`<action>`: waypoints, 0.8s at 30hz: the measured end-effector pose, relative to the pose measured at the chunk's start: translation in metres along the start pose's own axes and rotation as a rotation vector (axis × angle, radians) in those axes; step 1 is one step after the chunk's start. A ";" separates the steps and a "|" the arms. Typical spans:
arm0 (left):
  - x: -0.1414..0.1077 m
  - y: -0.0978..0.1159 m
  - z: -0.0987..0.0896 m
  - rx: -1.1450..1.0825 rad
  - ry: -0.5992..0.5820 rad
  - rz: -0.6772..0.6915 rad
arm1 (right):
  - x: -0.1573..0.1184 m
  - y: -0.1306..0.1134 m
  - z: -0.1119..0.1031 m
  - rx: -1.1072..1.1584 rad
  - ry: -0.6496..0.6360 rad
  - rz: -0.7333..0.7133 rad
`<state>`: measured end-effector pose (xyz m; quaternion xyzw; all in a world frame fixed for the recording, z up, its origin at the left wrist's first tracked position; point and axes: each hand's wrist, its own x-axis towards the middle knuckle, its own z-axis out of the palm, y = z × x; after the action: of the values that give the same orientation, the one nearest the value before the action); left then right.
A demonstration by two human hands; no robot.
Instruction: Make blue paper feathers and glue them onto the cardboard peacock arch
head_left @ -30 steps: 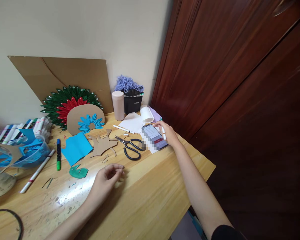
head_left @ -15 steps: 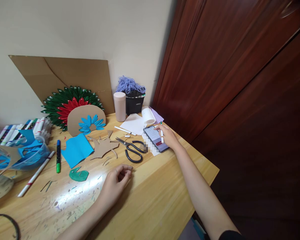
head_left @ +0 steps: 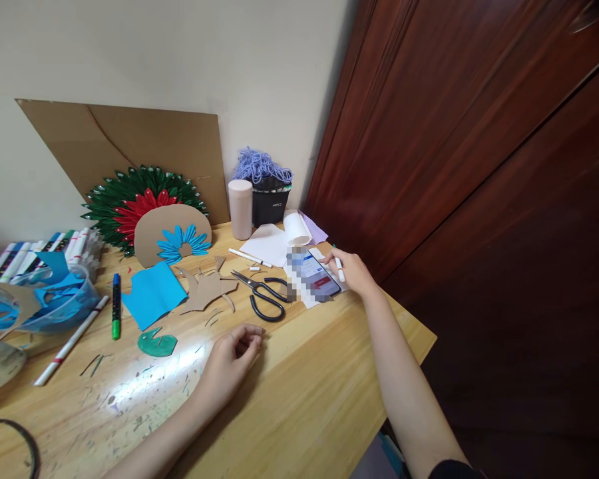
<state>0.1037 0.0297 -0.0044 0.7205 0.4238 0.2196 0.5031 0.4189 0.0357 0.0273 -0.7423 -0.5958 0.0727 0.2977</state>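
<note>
My right hand (head_left: 353, 271) has a white marker (head_left: 339, 269) with a green tip tucked in its grip. One finger reaches over the right edge of a smartphone (head_left: 324, 279) with a lit screen, which lies on white paper; I cannot tell whether it touches the glass. Lower down, my left hand (head_left: 233, 359) rests on the wooden table (head_left: 319, 379), fingers curled in and nothing visible in them. Just beyond it lie black-handled scissors (head_left: 262, 293), blades slightly apart. To its left is a green cut-out shape (head_left: 157, 344), with blue foam sheet (head_left: 154, 293) and cardboard scraps (head_left: 207, 291) behind.
Against the wall lean a cardboard sheet (head_left: 180, 136) and a green-and-red petal fan (head_left: 144, 193), with a cardboard piece (head_left: 150, 226) bearing blue petals. A pink bottle (head_left: 240, 211) stands beside a black box (head_left: 270, 205) of purple cord. A clear bowl (head_left: 74, 313) of blue scraps sits left.
My right hand has drawn back to the right, uncovering more of the phone, and its screen content differs. My left hand has stayed about where it was. The view has shifted slightly.
</note>
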 end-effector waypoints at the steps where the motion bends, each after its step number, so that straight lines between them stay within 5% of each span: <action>1: 0.000 0.000 0.000 -0.001 -0.002 0.000 | -0.002 0.001 -0.003 0.003 -0.022 0.001; 10: 0.002 0.001 0.000 -0.016 -0.003 -0.032 | -0.008 0.000 -0.010 0.018 -0.078 -0.018; 15: 0.000 -0.001 0.000 -0.057 -0.006 -0.030 | -0.007 -0.009 -0.009 0.182 0.110 -0.093; 19: 0.000 -0.003 -0.001 -0.154 -0.003 -0.038 | -0.008 -0.032 0.010 0.274 0.228 -0.133; 24: 0.004 0.001 -0.005 -0.358 0.070 -0.083 | -0.029 -0.083 0.046 0.473 0.094 -0.206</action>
<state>0.1023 0.0357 -0.0022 0.5933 0.4246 0.2952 0.6170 0.3199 0.0348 0.0264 -0.5901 -0.6201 0.1450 0.4961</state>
